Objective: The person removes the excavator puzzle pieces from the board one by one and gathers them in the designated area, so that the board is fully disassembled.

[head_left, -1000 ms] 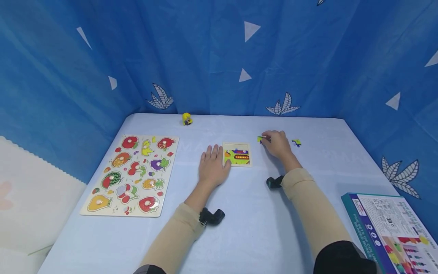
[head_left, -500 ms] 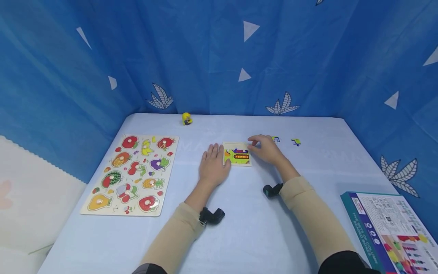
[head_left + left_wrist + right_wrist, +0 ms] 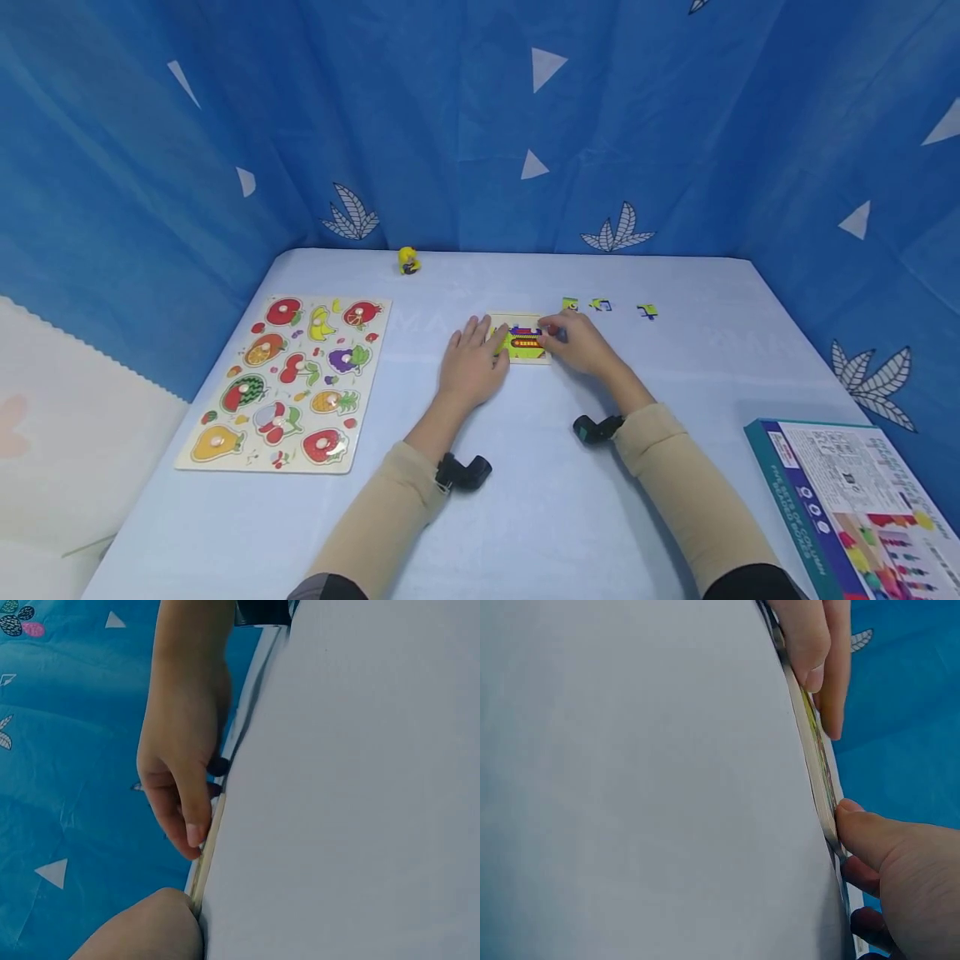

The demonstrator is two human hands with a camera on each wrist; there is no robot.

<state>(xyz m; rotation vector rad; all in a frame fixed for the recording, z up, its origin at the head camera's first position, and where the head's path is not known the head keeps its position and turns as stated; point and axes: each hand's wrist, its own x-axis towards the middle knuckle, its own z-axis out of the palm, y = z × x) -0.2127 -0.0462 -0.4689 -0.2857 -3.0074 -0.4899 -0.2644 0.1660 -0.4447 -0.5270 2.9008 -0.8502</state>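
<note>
A small wooden jigsaw board (image 3: 528, 358) with a colourful vehicle picture lies flat mid-table. My left hand (image 3: 472, 367) rests at its left side, with straight, relaxed fingers; thumb and forefinger reach onto the picture. At the opposite edge is my right hand (image 3: 581, 343), its thumb and forefinger tips right at the board. The right wrist view shows the right thumb (image 3: 866, 829) at the board's rim and other fingers bent below it. I cannot tell whether a piece is between these fingertips. Behind this hand lie loose jigsaw pieces (image 3: 600, 305).
A large fruit peg puzzle (image 3: 300, 383) lies on the left. A small yellow figurine (image 3: 408, 261) stands at the table's back edge. At the front right lies a teal-edged box (image 3: 847, 500). Blue patterned cloth (image 3: 465, 125) hangs behind the table.
My right hand has moved left and nearer, from the loose pieces to the board's right edge. The leftmost loose piece shows again. My left forefinger has shifted onto the board.
</note>
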